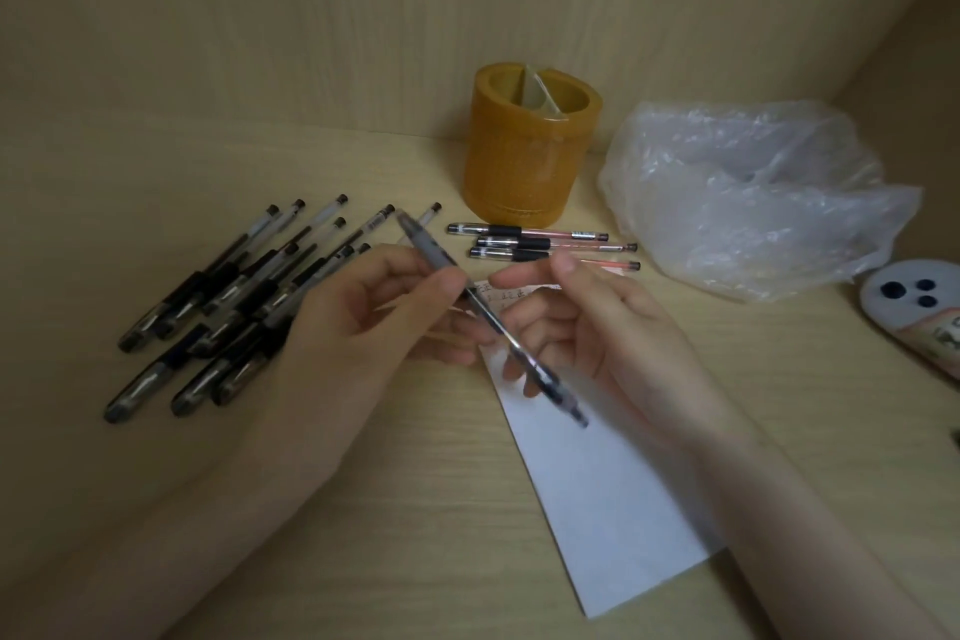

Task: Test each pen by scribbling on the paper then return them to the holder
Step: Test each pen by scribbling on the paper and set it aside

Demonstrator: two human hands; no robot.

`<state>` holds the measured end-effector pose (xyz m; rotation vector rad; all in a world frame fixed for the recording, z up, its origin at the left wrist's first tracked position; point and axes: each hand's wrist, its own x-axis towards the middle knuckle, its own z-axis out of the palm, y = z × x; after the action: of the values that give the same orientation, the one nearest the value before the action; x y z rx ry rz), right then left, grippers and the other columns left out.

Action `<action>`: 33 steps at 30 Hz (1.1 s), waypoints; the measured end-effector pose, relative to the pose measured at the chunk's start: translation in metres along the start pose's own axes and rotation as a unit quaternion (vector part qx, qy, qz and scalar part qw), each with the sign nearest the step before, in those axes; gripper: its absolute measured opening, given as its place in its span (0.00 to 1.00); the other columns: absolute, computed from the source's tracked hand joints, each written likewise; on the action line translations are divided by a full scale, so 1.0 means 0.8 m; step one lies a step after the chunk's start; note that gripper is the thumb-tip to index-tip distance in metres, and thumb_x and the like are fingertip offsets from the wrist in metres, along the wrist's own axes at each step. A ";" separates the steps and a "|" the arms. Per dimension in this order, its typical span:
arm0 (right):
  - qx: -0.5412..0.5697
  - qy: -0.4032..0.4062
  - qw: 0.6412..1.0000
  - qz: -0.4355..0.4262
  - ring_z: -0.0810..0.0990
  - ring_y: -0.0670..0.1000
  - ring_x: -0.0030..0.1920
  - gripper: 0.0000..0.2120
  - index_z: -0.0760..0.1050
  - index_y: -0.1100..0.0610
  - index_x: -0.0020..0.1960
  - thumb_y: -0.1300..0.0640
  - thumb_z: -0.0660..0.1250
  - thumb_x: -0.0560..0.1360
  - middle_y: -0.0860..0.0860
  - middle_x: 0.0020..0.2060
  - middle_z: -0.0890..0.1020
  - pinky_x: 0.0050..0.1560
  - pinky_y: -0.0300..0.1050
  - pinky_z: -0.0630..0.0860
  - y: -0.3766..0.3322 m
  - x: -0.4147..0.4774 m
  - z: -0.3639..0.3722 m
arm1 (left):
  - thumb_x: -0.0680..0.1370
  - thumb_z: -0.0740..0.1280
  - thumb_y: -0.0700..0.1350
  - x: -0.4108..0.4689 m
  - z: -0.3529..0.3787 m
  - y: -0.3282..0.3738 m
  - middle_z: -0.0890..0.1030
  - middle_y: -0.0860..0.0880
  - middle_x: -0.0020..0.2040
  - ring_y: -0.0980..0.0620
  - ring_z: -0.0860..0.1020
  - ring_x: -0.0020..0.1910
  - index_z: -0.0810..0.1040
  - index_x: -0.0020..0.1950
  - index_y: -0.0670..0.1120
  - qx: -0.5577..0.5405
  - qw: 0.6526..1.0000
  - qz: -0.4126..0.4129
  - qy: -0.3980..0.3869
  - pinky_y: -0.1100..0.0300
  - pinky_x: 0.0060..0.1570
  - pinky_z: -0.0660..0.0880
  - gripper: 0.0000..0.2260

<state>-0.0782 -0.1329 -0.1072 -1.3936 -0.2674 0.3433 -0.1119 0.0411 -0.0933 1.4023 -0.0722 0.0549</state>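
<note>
Above paper (597,483), left grip (363,317) pinches pen (434,252) nr cap end; right grip (613,327) hold on barrel: cannot tell. Risk: loose hand-over drops pen into pen pile (234,301), mixing tested w/ untested.

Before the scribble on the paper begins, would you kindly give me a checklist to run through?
1. Clear black-capped pen gripped: ok; left hand pinches it, right hand curls round it.
2. Cap off, tip bare: cannot tell.
3. White paper strip below the pen, blank space left: ok.
4. Amber cylindrical holder upright, mouth open: ok.
5. Pile of black-grip pens lying left of the paper: ok.
</note>
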 end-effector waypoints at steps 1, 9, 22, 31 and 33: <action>0.003 -0.014 1.000 -0.003 0.80 0.58 0.32 0.21 0.78 0.61 0.55 0.46 0.57 0.78 0.60 0.37 0.83 0.31 0.46 0.77 -0.001 -0.002 -0.001 | 0.68 0.66 0.45 0.001 -0.001 -0.002 0.84 0.44 0.38 0.49 0.83 0.37 0.78 0.46 0.41 -0.025 1.000 -0.017 0.002 0.63 0.34 0.79 0.11; 0.108 0.007 0.990 -0.087 0.73 0.48 0.28 0.10 0.82 0.59 0.48 0.60 0.72 0.67 0.52 0.29 0.76 0.29 0.38 0.73 -0.004 -0.002 -0.011 | 0.64 0.70 0.44 0.000 -0.001 -0.009 0.85 0.48 0.42 0.54 0.83 0.42 0.80 0.48 0.44 -0.011 0.999 -0.033 -0.013 0.67 0.39 0.78 0.14; 0.374 -0.016 0.927 -0.010 0.58 0.47 0.26 0.24 0.63 0.54 0.32 0.36 0.55 0.75 0.49 0.25 0.62 0.26 0.39 0.57 -0.009 0.002 -0.042 | 0.74 0.59 0.56 -0.010 -0.016 -0.045 0.76 0.63 0.54 0.65 0.72 0.56 0.80 0.53 0.57 0.465 0.836 0.171 -0.235 0.68 0.57 0.67 0.13; 0.412 -0.029 0.911 -0.003 0.55 0.48 0.23 0.22 0.59 0.53 0.26 0.41 0.57 0.72 0.48 0.23 0.56 0.25 0.41 0.55 -0.004 0.001 -0.052 | 0.76 0.58 0.55 -0.008 -0.019 -0.054 0.75 0.63 0.56 0.65 0.71 0.58 0.80 0.54 0.56 0.470 0.829 0.185 -0.238 0.66 0.57 0.69 0.14; 0.425 -0.049 0.904 0.002 0.56 0.48 0.23 0.22 0.64 0.55 0.28 0.40 0.57 0.72 0.48 0.24 0.58 0.24 0.41 0.56 -0.004 0.003 -0.053 | 0.76 0.58 0.55 -0.008 -0.019 -0.055 0.75 0.63 0.56 0.65 0.71 0.59 0.80 0.54 0.56 0.470 0.828 0.192 -0.236 0.66 0.57 0.68 0.14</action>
<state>-0.0597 -0.1711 -0.1108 -0.5129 -0.1614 0.4615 -0.1145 0.0490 -0.1395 2.3510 -0.8419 0.0816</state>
